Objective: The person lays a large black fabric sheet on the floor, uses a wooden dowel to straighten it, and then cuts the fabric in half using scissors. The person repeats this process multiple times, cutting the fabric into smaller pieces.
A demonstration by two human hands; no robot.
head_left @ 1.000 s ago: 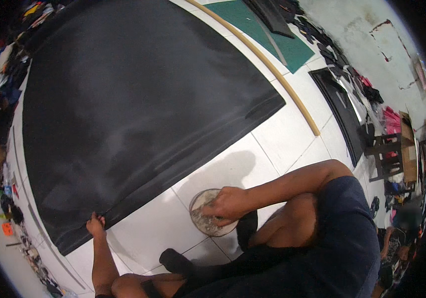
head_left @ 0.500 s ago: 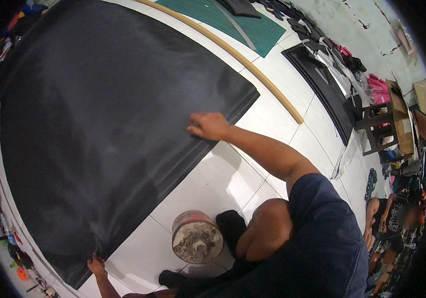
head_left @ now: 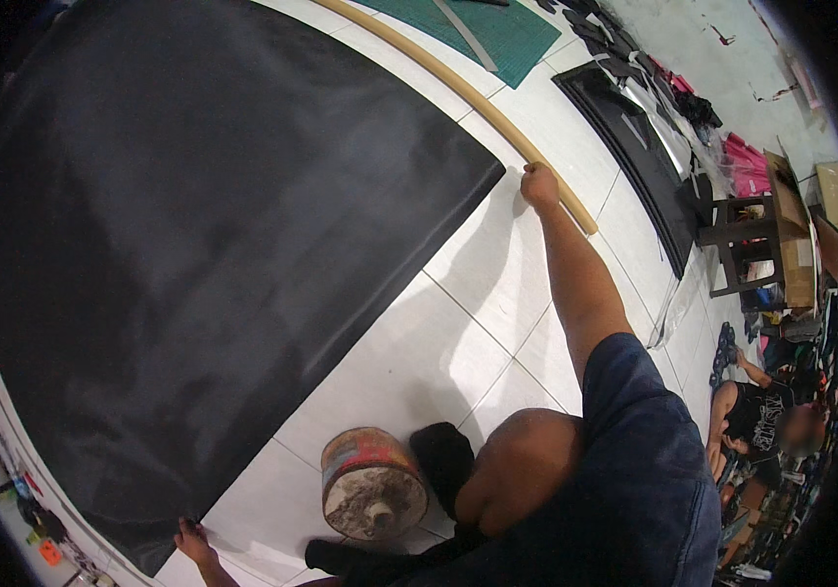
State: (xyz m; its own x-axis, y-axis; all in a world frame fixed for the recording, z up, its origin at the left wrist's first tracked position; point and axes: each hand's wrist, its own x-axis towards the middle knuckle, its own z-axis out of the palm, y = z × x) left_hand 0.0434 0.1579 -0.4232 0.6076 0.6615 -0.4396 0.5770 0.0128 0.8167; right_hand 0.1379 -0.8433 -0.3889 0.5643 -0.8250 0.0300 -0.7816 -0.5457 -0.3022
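Right hand [head_left: 539, 184] stretched far out over the white floor [head_left: 497, 284], fingers curled in a loose fist against the near end of the long pale rod [head_left: 458, 93]; whether closed around the rod or only pressed to it, impossible to tell. Just left of those fingers, the far corner of the big black sheet [head_left: 194, 245], close but apart from the knuckles. Beyond the rod, a green mat [head_left: 497, 29] and, farther to the right, a black panel [head_left: 634, 147]. Left hand [head_left: 192, 537] low at the bottom edge, fingers spread flat and pressing down on the near corner of the sheet, not gripping it. To the right of that hand, near but not touching, a round rusty can [head_left: 372, 481] tipped on its side, with a dark cloth [head_left: 443, 455] just beside it. Sheet lying flat on the floor between both hands, spanning from one set of fingers to the other. Well right of the right arm, a seated person [head_left: 761, 421] among clutter.
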